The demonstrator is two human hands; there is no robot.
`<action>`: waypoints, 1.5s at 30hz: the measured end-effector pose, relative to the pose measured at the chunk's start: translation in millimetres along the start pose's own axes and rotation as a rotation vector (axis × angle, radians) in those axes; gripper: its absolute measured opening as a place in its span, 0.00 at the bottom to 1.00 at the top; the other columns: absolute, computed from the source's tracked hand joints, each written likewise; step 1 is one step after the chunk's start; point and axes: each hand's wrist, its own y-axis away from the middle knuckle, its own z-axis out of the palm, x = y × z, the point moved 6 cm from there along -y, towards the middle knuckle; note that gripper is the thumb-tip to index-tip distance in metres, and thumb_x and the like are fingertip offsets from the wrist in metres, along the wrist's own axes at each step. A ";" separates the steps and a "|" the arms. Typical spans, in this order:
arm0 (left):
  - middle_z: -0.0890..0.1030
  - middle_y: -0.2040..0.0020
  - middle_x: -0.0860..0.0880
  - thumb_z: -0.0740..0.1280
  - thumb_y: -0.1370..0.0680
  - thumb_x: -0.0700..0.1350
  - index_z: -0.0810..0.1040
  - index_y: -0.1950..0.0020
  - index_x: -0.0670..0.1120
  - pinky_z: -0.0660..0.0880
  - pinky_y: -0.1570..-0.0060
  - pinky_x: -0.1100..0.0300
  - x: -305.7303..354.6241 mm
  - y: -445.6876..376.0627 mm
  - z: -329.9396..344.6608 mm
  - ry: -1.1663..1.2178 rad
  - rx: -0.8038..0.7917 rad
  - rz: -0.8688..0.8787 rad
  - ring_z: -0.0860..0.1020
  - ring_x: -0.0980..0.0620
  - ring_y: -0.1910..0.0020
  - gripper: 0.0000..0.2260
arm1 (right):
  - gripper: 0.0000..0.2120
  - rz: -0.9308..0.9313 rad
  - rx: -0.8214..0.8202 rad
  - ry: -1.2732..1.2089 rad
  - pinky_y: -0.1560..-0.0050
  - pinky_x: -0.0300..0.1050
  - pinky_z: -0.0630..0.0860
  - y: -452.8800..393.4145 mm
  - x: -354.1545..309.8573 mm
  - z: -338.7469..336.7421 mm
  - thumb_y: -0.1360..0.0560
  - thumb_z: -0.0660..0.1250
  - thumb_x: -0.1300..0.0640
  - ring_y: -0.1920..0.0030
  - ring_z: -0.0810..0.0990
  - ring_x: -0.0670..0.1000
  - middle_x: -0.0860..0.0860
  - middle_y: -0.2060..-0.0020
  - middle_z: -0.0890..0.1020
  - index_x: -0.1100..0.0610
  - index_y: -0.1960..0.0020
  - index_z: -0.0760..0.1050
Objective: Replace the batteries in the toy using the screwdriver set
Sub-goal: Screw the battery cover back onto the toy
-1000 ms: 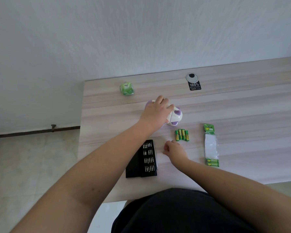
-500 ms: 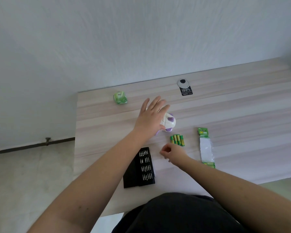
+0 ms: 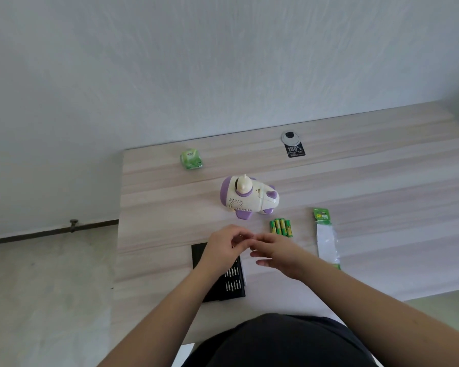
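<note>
In the head view, my left hand (image 3: pixel 223 246) and my right hand (image 3: pixel 277 250) meet at the fingertips above the desk (image 3: pixel 382 186), over the open screwdriver set (image 3: pixel 232 280). The fingers curl around something very small; what it is, I cannot tell. The toy (image 3: pixel 249 197) lies straight ahead of both hands, its long axis going left to right, about equally near to each. The batteries (image 3: pixel 281 227) lie just beyond my right hand, beside the toy.
</note>
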 end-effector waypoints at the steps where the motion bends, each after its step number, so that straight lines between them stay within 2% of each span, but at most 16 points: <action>1: 0.83 0.56 0.55 0.73 0.26 0.45 0.83 0.52 0.50 0.75 0.54 0.69 -2.6 1.7 -0.6 0.005 0.005 -0.002 0.80 0.60 0.58 0.04 | 0.12 0.018 0.003 -0.011 0.48 0.44 0.78 0.0 2.2 1.1 0.24 0.69 0.55 0.54 0.81 0.46 0.51 0.55 0.82 0.59 0.42 0.78; 8: 0.82 0.57 0.54 0.74 0.27 0.41 0.85 0.49 0.43 0.71 0.53 0.74 -12.2 11.1 -3.4 -0.044 0.001 0.029 0.78 0.68 0.56 0.08 | 0.11 0.168 0.007 -0.098 0.52 0.43 0.78 -3.8 15.8 6.8 0.25 0.70 0.56 0.56 0.80 0.47 0.51 0.56 0.82 0.58 0.44 0.80; 15: 0.84 0.61 0.52 0.75 0.28 0.44 0.86 0.54 0.45 0.72 0.56 0.68 -28.5 16.2 -6.7 -0.067 0.035 0.031 0.79 0.59 0.60 0.05 | 0.08 0.243 -0.006 -0.134 0.52 0.42 0.76 -5.8 22.7 16.7 0.24 0.68 0.59 0.57 0.82 0.47 0.50 0.60 0.84 0.58 0.46 0.80; 18: 0.84 0.61 0.52 0.74 0.28 0.44 0.86 0.55 0.46 0.74 0.56 0.64 -31.6 17.5 -10.7 -0.092 0.054 0.061 0.79 0.58 0.60 0.04 | 0.07 0.242 -0.006 -0.135 0.52 0.42 0.76 -6.8 21.7 17.9 0.23 0.68 0.59 0.56 0.82 0.48 0.50 0.58 0.85 0.58 0.46 0.80; 21: 0.83 0.60 0.53 0.74 0.28 0.44 0.86 0.55 0.47 0.74 0.56 0.65 -33.1 18.3 -16.6 -0.106 0.112 0.076 0.79 0.57 0.59 0.03 | 0.07 0.209 -0.029 -0.133 0.50 0.43 0.76 -8.0 17.2 20.2 0.23 0.67 0.57 0.53 0.82 0.48 0.50 0.54 0.85 0.56 0.46 0.81; 24: 0.83 0.60 0.54 0.73 0.27 0.42 0.85 0.56 0.46 0.75 0.55 0.65 -40.1 18.7 -21.5 -0.032 0.197 -0.003 0.80 0.58 0.59 0.01 | 0.09 0.147 0.045 0.042 0.52 0.42 0.77 -13.9 13.6 14.9 0.21 0.64 0.56 0.54 0.82 0.48 0.51 0.52 0.85 0.55 0.45 0.80; 28: 0.83 0.60 0.57 0.72 0.25 0.42 0.85 0.55 0.46 0.72 0.55 0.71 -49.8 20.7 -22.1 0.050 0.235 -0.118 0.79 0.61 0.60 0.02 | 0.09 0.086 0.244 0.453 0.61 0.41 0.75 -31.9 22.5 7.7 0.22 0.62 0.57 0.61 0.80 0.49 0.53 0.57 0.84 0.57 0.47 0.79; 31: 0.83 0.62 0.56 0.72 0.25 0.43 0.85 0.56 0.49 0.75 0.54 0.66 -61.8 22.5 -21.0 0.147 0.248 -0.242 0.81 0.58 0.61 0.02 | 0.07 0.043 0.293 0.800 0.57 0.41 0.75 -44.1 29.6 9.2 0.24 0.65 0.55 0.55 0.80 0.51 0.51 0.54 0.84 0.54 0.49 0.79; 35: 0.84 0.62 0.55 0.72 0.25 0.45 0.84 0.56 0.52 0.78 0.51 0.58 -69.5 27.3 -18.4 0.162 0.215 -0.301 0.83 0.54 0.59 0.03 | 0.07 0.015 0.348 0.895 0.54 0.40 0.74 -50.3 31.9 12.6 0.26 0.68 0.53 0.53 0.79 0.49 0.48 0.52 0.83 0.53 0.49 0.79; 39: 0.84 0.62 0.54 0.71 0.24 0.43 0.83 0.57 0.53 0.78 0.52 0.60 -67.5 33.0 -15.8 0.169 0.175 -0.294 0.83 0.53 0.59 0.05 | 0.08 0.011 0.358 0.924 0.54 0.41 0.75 -52.8 31.7 12.0 0.27 0.70 0.51 0.52 0.80 0.49 0.48 0.54 0.83 0.53 0.50 0.79; 42: 0.85 0.60 0.49 0.70 0.24 0.39 0.83 0.53 0.47 0.78 0.53 0.62 -66.4 36.7 -15.6 0.265 0.185 -0.321 0.83 0.55 0.62 0.05 | 0.08 0.008 0.356 1.012 0.52 0.43 0.76 -54.9 31.2 14.4 0.27 0.68 0.53 0.51 0.81 0.51 0.50 0.54 0.83 0.55 0.51 0.80; 45: 0.84 0.59 0.45 0.69 0.24 0.35 0.82 0.50 0.43 0.79 0.53 0.59 -65.1 40.4 -16.1 0.372 0.212 -0.348 0.83 0.55 0.63 0.06 | 0.10 0.018 0.392 1.194 0.52 0.45 0.76 -51.1 29.9 21.3 0.26 0.64 0.55 0.51 0.81 0.56 0.54 0.53 0.82 0.59 0.49 0.79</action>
